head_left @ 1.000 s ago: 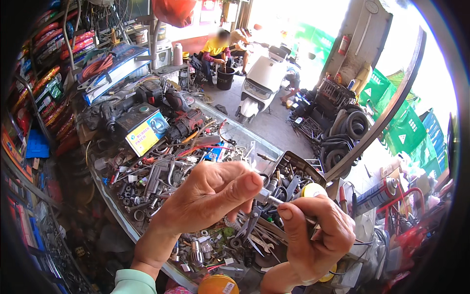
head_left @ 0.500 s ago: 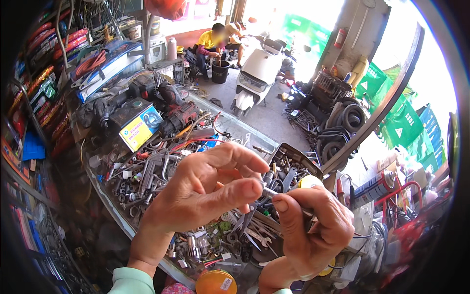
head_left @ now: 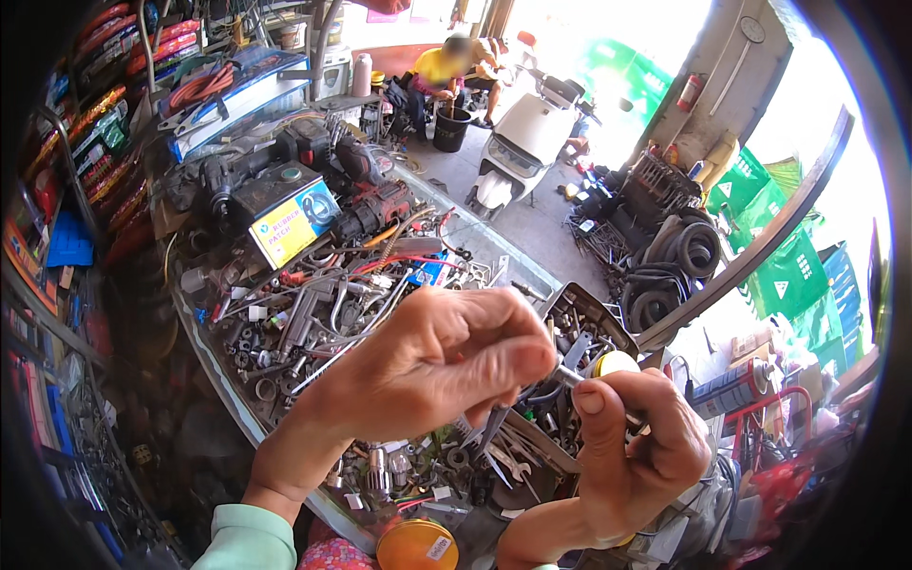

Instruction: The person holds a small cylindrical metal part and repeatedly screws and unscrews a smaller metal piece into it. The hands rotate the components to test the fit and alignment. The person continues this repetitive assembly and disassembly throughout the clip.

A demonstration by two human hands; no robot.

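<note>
Over the parts-strewn workbench, my right hand (head_left: 638, 432) pinches a short silvery metal rod (head_left: 568, 375) between thumb and curled fingers. The rod points up and left. My left hand (head_left: 446, 356) is closed in a pinch at its other end, thumb pressed against the forefinger; the fingertips hide that end. Below my hands lie open-ended wrenches (head_left: 518, 467), sockets (head_left: 379, 472) and loose bolts. A dark metal tray (head_left: 598, 318) of tools stands just beyond my right hand, beside a yellow round lid (head_left: 617, 364) that this hand partly covers.
The glass-edged bench holds a yellow-and-blue box (head_left: 285, 233), a red power tool (head_left: 375, 211) and an orange round tin (head_left: 416, 545). A spray can (head_left: 731, 387) lies at right. Beyond are a white scooter (head_left: 525, 142), stacked tires (head_left: 698, 249) and two seated people, one by a black bucket (head_left: 450, 128).
My left fingers have closed together at the rod's end, where they were more spread. Both hands appear slightly further right, and the whole view has shifted a little.
</note>
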